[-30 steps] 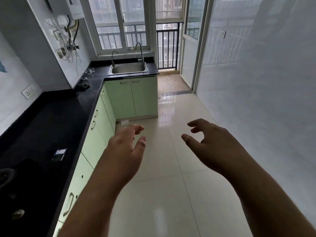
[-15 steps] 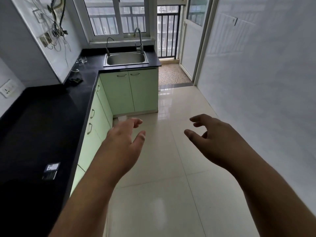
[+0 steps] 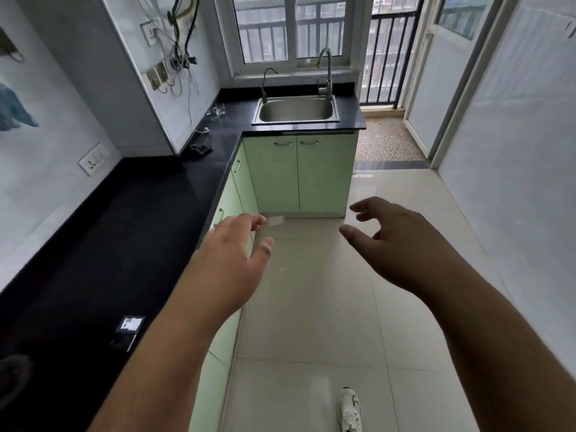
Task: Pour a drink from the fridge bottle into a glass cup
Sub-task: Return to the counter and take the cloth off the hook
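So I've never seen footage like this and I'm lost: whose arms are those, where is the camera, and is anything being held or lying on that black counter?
The camera sits on a person's head, looking forward and down, so the arms are their own. The left hand and right hand hang open over the tiled floor, nothing in either grip. On the black countertop lie a small dark card-like item, some small glassware and a steel sink. No fridge or bottle shows. A white shoe is theirs.

Counter (image 3: 131, 219) runs along left wall, turns right at far end; sink (image 3: 296, 111) set in far counter under window (image 3: 290, 26); cabinets (image 3: 299, 173) below; small box (image 3: 127, 332) on near counter; balcony door (image 3: 436, 73) far right; shoe (image 3: 350, 408) on floor (image 3: 311, 307), near.
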The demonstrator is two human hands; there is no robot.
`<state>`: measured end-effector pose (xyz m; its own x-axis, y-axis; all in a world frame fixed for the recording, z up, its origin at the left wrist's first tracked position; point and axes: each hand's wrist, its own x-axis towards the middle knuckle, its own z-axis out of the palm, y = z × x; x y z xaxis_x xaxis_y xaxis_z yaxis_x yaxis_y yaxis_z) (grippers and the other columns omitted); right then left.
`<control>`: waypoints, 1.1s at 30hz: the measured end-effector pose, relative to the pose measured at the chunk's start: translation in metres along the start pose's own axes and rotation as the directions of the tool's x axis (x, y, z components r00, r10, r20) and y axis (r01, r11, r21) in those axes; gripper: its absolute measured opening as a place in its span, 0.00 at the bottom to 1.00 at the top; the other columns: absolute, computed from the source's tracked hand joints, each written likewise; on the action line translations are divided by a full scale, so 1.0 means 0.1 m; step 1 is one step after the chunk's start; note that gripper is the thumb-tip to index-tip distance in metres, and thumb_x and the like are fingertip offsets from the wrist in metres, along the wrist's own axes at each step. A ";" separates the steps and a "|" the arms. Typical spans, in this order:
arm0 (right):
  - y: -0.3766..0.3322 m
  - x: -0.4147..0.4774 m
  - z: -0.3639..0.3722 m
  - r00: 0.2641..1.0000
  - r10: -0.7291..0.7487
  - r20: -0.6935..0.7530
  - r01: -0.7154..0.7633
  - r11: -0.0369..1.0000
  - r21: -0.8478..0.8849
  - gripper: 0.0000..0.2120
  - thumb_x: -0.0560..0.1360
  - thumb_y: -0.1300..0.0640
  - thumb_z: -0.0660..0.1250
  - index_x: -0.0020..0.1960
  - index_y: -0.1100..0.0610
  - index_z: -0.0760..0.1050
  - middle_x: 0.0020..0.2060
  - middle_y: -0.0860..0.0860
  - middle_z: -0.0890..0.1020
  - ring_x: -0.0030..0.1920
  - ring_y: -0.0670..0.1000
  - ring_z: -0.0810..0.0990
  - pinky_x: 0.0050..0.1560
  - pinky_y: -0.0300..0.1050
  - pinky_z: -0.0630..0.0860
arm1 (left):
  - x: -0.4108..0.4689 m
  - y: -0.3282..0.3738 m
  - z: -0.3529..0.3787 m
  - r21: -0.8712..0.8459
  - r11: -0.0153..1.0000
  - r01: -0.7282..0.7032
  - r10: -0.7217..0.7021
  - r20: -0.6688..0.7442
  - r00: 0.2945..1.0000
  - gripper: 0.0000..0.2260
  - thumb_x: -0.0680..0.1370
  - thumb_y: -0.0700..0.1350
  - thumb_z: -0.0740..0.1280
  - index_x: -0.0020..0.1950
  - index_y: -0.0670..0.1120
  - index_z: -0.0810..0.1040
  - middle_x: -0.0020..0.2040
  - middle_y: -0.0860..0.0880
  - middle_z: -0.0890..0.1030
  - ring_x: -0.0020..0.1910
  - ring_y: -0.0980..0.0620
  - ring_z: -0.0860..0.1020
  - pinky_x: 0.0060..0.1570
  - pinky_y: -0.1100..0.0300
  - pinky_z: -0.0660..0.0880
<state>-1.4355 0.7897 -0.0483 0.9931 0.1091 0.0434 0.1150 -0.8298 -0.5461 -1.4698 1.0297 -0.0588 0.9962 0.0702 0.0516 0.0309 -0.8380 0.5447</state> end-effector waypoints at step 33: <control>-2.06 4.53 1.64 0.802 -0.481 0.355 0.539 0.839 -0.081 0.22 0.77 0.34 0.59 0.68 0.41 0.70 0.64 0.40 0.76 0.51 0.44 0.81 0.55 0.48 0.79 | 3.21 -2.02 -0.84 -0.047 0.901 0.432 -0.428 -0.269 0.863 0.18 0.81 0.58 0.59 0.71 0.61 0.68 0.68 0.64 0.71 0.67 0.59 0.70 0.65 0.51 0.73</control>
<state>-1.0135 1.1000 -0.0530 0.7324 0.6809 0.0004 0.6334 -0.6812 -0.3671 -1.1633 1.2666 -0.0816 0.8242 0.5651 0.0369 0.4546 -0.6991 0.5519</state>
